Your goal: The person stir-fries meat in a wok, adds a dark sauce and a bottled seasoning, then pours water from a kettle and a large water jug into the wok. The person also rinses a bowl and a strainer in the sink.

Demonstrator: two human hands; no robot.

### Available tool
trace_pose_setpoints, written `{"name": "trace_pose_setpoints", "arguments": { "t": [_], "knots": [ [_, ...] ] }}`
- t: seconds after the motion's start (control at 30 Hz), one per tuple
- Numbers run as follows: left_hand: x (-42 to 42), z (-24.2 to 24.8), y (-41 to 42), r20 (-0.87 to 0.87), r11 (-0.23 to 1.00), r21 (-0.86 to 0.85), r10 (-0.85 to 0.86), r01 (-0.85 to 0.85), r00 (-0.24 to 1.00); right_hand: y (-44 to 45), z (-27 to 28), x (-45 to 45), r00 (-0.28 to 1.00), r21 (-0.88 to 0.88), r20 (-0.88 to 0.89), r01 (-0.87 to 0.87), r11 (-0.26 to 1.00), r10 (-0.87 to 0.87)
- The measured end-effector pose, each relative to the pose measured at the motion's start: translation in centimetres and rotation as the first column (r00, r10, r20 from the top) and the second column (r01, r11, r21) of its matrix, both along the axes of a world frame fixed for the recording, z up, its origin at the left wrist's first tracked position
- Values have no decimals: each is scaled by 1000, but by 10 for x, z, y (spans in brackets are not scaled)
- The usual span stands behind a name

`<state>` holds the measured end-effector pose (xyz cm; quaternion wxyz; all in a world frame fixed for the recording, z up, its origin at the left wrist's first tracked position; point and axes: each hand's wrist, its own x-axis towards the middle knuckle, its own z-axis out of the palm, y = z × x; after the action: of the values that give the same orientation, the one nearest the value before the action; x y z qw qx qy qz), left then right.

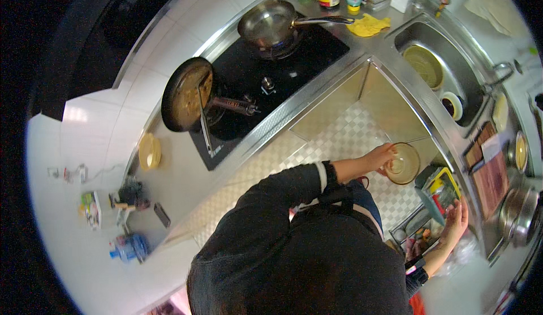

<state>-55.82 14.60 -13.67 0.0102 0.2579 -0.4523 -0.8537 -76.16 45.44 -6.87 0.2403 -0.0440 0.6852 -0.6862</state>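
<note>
My left hand (381, 158) grips the rim of a clear glass bowl (401, 164), held above the checkered floor. The bowl is tilted, and I see no food in it. To its right, my right hand (456, 218) is beside a small bin (441, 189) with a yellow rim, under the counter edge. Its fingertips are at the bin's near edge; whether they grip it is unclear. Some packaging shows inside the bin, and a teal panel (430, 204) stands at its side. Below the bin, a basket (418, 234) holds what look like vegetables.
On the black cooktop (312, 56) are a steel pan (265, 24) and a frying pan (182, 98) with a utensil (204, 128) in it. The sink (468, 81) holds a strainer (422, 66). A cutting board (492, 179) and steel pot (519, 217) sit on the right counter.
</note>
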Motion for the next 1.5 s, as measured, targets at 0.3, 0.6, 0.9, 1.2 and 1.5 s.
{"name": "trace_pose_setpoints", "arguments": {
  "t": [0.3, 0.6, 0.9, 1.2, 1.5],
  "knots": [
    [-166, 31, -72, -216, 855, 513, 40, 78, 976, -126, -1, -157, 986, -102, -17, -166, 981, 165],
    [-301, 56, -165, -309, 606, 724, -143, 331, 940, -219, 36, -240, 964, 92, -256, -55, 994, 77],
    [-421, 49, -161, -100, 775, 627, -14, 74, 995, -274, -17, -397, 410, 669, -742, 493, 556, 530],
    [-479, 29, -160, -16, 766, 640, 101, -68, 995, -277, -48, -448, 716, 746, -584, 285, 602, 383],
    [-498, 24, -158, 36, 787, 602, 141, -134, 989, -281, -46, -440, 660, 632, -680, 308, 711, 319]
  ]
}}
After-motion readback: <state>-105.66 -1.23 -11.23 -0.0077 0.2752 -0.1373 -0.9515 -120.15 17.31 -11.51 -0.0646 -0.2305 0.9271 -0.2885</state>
